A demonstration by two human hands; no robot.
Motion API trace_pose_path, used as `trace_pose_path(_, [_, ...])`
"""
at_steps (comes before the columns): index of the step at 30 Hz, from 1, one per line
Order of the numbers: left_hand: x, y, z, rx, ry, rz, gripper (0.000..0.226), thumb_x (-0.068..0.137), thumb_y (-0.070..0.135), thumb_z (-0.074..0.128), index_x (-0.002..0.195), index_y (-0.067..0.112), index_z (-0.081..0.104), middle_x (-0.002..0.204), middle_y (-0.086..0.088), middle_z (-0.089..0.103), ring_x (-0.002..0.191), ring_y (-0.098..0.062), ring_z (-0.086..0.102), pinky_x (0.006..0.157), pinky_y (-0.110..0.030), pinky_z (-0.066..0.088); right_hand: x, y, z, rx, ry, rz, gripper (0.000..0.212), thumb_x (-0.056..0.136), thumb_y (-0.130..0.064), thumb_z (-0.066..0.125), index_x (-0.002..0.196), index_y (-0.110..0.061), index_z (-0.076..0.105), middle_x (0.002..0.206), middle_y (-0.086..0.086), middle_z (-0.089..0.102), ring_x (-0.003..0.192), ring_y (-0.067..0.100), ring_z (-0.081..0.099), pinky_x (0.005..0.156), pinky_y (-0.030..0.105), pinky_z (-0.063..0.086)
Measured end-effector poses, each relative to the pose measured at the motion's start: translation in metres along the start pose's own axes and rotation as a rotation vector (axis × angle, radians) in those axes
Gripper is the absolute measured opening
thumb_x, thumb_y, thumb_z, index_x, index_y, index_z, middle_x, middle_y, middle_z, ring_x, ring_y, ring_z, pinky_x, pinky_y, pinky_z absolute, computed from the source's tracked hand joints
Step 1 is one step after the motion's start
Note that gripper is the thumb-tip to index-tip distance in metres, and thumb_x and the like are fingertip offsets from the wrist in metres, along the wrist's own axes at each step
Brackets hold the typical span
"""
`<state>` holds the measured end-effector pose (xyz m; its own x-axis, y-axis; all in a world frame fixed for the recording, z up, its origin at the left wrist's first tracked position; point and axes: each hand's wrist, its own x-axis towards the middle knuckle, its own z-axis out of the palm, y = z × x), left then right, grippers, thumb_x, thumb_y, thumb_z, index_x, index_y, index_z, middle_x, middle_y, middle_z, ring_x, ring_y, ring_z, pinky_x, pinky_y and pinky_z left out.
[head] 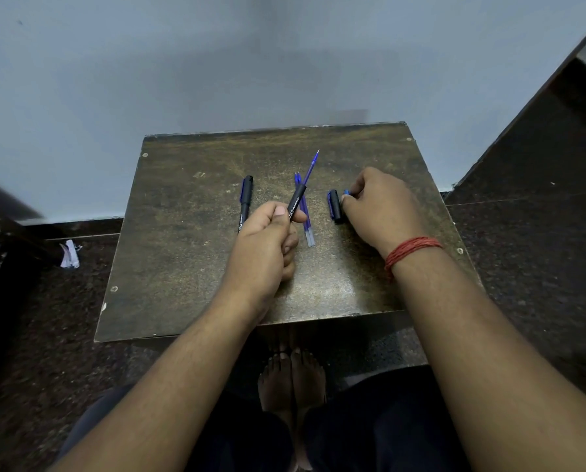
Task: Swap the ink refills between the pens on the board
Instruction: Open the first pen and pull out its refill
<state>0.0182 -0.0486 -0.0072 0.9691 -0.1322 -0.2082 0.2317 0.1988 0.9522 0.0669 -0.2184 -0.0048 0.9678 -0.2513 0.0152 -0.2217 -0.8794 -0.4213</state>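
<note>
Hands: two, left hand point(264, 240) and right hand point(376, 206).
Capped pens: one point(246, 202), just left of the left grip.
Open barrels: one point(296, 203), in the left grip, with one refill point(310, 170) sticking out of it.
Loose refills: two point(305, 216), between the grips.
Caps: one point(334, 206), at the right fingertips.
Boards: one point(189, 253).

The board point(189, 267) has bare room at 9 o'clock and along its near edge at 6 o'clock. In the middle, things crowd together: a capped pen point(246, 199) at 11 o'clock, loose refills point(305, 219) at 12, a cap point(334, 206) at 1. The wall point(216, 63) blocks 12 o'clock. A dark block point(557, 131), maybe furniture, blocks 2 o'clock.
</note>
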Motion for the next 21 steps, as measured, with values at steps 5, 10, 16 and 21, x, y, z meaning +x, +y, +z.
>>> trace_pose_path(5, [0.000,0.000,-0.001,0.008,0.001,0.001,0.031,0.109,0.020,0.033,0.091,0.011,0.057,0.053,0.006,0.033,0.040,-0.005,0.021,0.040,-0.018,0.016,-0.003,-0.007,-0.009,0.139,0.140,-0.032,0.012,0.094,-0.031,0.055,0.094,-0.021,0.061,0.090,-0.004,0.064,0.089,0.019,0.059,0.072,0.032,0.046])
trace_pose_path(10, [0.000,0.000,0.000,0.019,0.011,0.003,0.031,0.109,0.020,0.033,0.092,0.010,0.057,0.054,0.005,0.032,0.041,-0.005,0.020,0.041,-0.019,0.014,-0.008,-0.020,-0.015,0.601,0.062,0.007,0.018,0.095,-0.035,0.060,0.087,-0.021,0.067,0.077,-0.007,0.066,0.069,0.006,0.057,0.061,0.024,0.044])
trace_pose_path(16, [0.001,0.000,0.003,0.002,0.004,0.001,0.030,0.109,0.019,0.032,0.092,0.010,0.054,0.052,0.006,0.032,0.038,-0.004,0.019,0.039,-0.016,0.015,-0.018,-0.036,-0.004,0.886,-0.162,0.023,0.029,0.089,-0.037,0.069,0.077,-0.011,0.069,0.070,-0.001,0.067,0.057,0.004,0.051,0.058,0.024,0.040])
trace_pose_path(21, [0.001,-0.001,0.003,0.004,-0.008,0.008,0.027,0.108,0.018,0.032,0.093,0.009,0.053,0.050,0.008,0.034,0.038,-0.003,0.020,0.040,-0.017,0.013,-0.020,-0.039,-0.001,0.959,-0.236,0.018,0.021,0.089,-0.027,0.072,0.073,-0.014,0.065,0.070,0.008,0.067,0.050,0.000,0.049,0.050,0.013,0.036])
